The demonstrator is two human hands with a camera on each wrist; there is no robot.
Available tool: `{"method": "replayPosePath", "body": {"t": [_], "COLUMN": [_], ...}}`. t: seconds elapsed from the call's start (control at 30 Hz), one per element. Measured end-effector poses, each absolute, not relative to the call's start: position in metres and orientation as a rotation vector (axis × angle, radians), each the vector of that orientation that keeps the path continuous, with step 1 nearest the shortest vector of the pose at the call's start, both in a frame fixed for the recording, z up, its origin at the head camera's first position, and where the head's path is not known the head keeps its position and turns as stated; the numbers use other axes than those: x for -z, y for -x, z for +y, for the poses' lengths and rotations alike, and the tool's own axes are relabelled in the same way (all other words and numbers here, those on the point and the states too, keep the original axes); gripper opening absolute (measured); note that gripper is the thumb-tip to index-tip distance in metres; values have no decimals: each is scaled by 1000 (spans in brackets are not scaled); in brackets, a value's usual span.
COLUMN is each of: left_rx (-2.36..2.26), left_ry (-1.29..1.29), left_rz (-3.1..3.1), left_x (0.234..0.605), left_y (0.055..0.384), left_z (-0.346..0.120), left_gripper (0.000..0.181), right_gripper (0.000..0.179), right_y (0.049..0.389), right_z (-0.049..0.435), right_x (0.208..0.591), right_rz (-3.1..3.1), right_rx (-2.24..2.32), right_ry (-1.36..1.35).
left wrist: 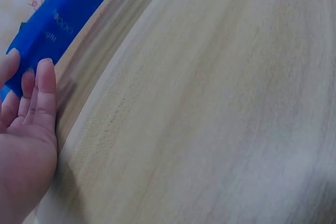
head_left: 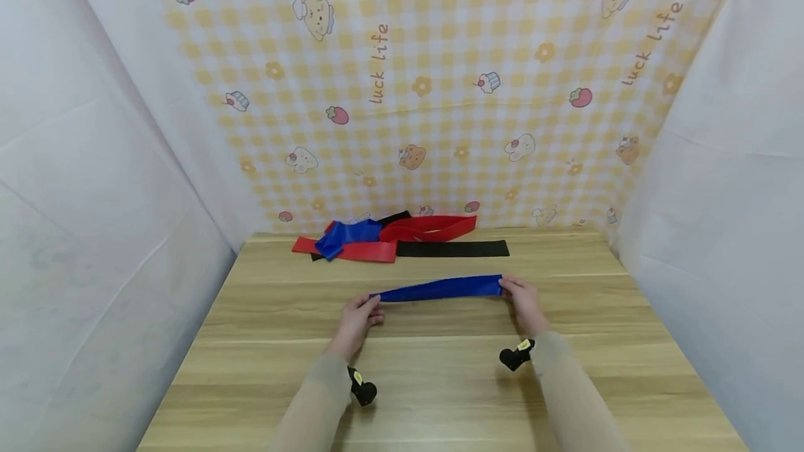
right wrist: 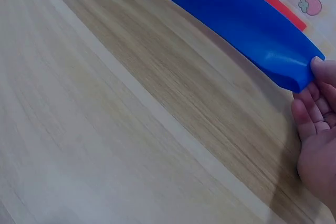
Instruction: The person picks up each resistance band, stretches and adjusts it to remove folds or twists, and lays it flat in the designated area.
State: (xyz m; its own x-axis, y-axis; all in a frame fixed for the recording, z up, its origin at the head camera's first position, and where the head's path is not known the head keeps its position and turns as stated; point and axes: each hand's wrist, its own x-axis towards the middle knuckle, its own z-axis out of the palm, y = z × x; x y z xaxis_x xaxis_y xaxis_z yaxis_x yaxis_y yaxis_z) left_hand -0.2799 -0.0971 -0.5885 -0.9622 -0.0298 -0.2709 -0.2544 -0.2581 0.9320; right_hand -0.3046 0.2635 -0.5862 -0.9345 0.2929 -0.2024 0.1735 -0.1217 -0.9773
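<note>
A flat blue resistance band [head_left: 440, 289] stretches between my two hands above the wooden table. My left hand [head_left: 356, 324] pinches its left end between thumb and fingers. In the left wrist view the band [left wrist: 65, 22] carries small pale print, partly readable as "ight", near the left hand [left wrist: 29, 129]. At the other end my right hand [head_left: 524, 304] pinches the band's corner. The right wrist view shows the thumb of the right hand [right wrist: 320, 124] on top of the band [right wrist: 236, 30], with the fingers beneath.
Behind the held band, at the table's [head_left: 433, 382] back edge, lie a crumpled blue band [head_left: 352, 234], a red looped band [head_left: 461, 227], a flat red band [head_left: 370, 252] and a black band [head_left: 452, 249]. A checked cloth [head_left: 440, 110] hangs behind; white sheets flank both sides.
</note>
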Motion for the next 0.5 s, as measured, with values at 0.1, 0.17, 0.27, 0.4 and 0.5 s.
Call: {"method": "replayPosePath", "body": {"t": [0.1, 0.17, 0.27, 0.4, 0.5], "left_rx": [-2357, -2360, -2356, -2340, -2333], "left_ry": [356, 365, 365, 383, 414], "left_rz": [1822, 1820, 1831, 1863, 1874], "left_x": [589, 589, 589, 590, 589], "left_y": [281, 281, 281, 281, 280], "left_z": [-97, -97, -96, -94, -92], "left_gripper": [21, 23, 26, 28, 28], "right_gripper": [18, 20, 28, 25, 19], "right_y": [304, 304, 304, 304, 304], "right_z": [268, 269, 270, 271, 272], "right_x": [588, 588, 588, 589, 591], "right_rz": [-2016, -2039, -2076, -2071, -2048], "right_rx": [-2258, -2248, -2233, -2236, -2247], "right_ry": [517, 511, 488, 488, 501]}}
